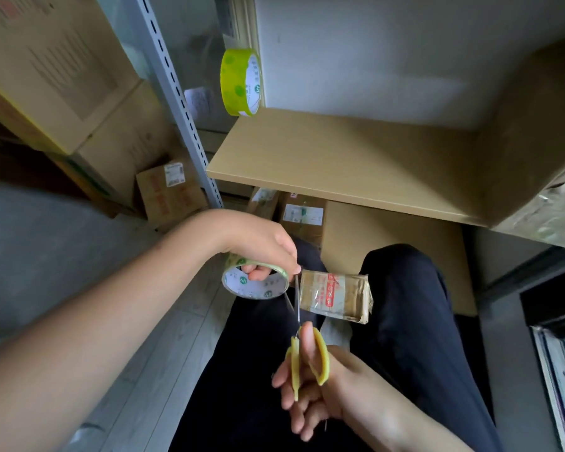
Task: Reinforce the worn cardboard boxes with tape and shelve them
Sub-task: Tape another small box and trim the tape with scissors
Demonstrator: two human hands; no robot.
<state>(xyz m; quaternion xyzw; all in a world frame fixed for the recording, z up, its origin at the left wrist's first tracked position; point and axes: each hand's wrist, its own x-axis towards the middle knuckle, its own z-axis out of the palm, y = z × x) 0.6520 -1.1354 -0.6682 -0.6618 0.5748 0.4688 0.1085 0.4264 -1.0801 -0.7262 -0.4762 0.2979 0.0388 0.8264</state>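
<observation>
- Small cardboard box [336, 296], already wrapped in glossy tape, hangs above the person's dark-trousered lap, joined by a short tape strip to the tape roll [255, 279].
- Left hand [264, 244] grips that roll, fingers curled through its core.
- Right hand [320, 386] holds yellow-handled scissors [302, 347], fingers through the loops; blades slightly parted at the strip beside the box.
- Second tape roll [240, 82] stands on edge at the wooden shelf [340, 158] corner.
- Larger cartons [167, 190] lie below the shelf.

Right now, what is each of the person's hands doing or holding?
Left hand: grips the tape roll, fingers through its core.
Right hand: holds the yellow scissors, blades open at the tape beside the small box.
</observation>
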